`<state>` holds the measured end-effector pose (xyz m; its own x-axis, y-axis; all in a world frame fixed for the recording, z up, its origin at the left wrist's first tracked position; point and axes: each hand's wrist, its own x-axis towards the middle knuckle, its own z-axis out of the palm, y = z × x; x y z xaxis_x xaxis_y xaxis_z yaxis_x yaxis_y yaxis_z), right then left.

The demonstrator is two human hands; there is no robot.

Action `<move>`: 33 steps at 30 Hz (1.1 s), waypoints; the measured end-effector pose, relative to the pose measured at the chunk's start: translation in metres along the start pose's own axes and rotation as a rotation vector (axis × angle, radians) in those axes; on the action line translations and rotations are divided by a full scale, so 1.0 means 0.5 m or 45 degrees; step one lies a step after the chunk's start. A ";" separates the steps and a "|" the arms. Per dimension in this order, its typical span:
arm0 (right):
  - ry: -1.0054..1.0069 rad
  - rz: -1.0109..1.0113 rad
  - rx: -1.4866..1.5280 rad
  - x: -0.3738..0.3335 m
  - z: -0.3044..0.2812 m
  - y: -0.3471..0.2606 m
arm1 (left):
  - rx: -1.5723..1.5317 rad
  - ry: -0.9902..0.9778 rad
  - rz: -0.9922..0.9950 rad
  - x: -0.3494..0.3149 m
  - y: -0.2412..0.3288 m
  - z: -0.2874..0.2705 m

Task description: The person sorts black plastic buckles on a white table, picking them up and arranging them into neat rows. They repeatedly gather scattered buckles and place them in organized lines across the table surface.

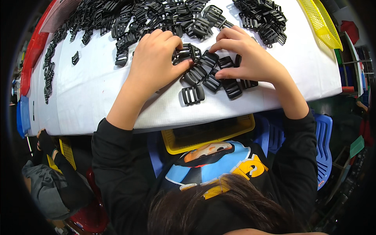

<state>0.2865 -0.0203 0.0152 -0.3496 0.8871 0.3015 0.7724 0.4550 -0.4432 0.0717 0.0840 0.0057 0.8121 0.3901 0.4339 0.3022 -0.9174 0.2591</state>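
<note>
Black plastic strap buckles lie in a small group on the white-covered table (90,98) in front of me. My left hand (152,60) is closed on a black buckle (190,51), its thumb stretched along the near side. My right hand (252,58) arches over the right part of the group, thumb and index finger apart. Its index fingertip touches one buckle (210,58), and its thumb is just above another buckle (212,81). Closest to me sits a single buckle (192,94) with its bars showing. The palm side of each hand is hidden.
A large heap of buckles (145,15) spreads across the far side, with a second pile (266,21) at far right. A yellow basket (321,23) stands at the right edge, and another yellow basket (172,145) is below the table edge. Another person (51,184) sits at left.
</note>
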 end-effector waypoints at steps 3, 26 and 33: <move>0.239 0.166 -0.130 -0.003 -0.005 0.015 | 0.053 0.062 0.117 0.002 0.000 -0.002; 0.349 0.018 -0.288 0.042 0.003 0.069 | -0.169 -0.318 0.113 0.046 -0.034 -0.020; 0.174 0.006 -0.193 0.065 0.012 0.047 | -0.006 -0.189 0.002 0.036 0.001 -0.009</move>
<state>0.2903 0.0198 0.0095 -0.2783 0.8657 0.4161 0.8484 0.4246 -0.3161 0.0843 0.0909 0.0178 0.8777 0.3720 0.3021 0.2985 -0.9176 0.2626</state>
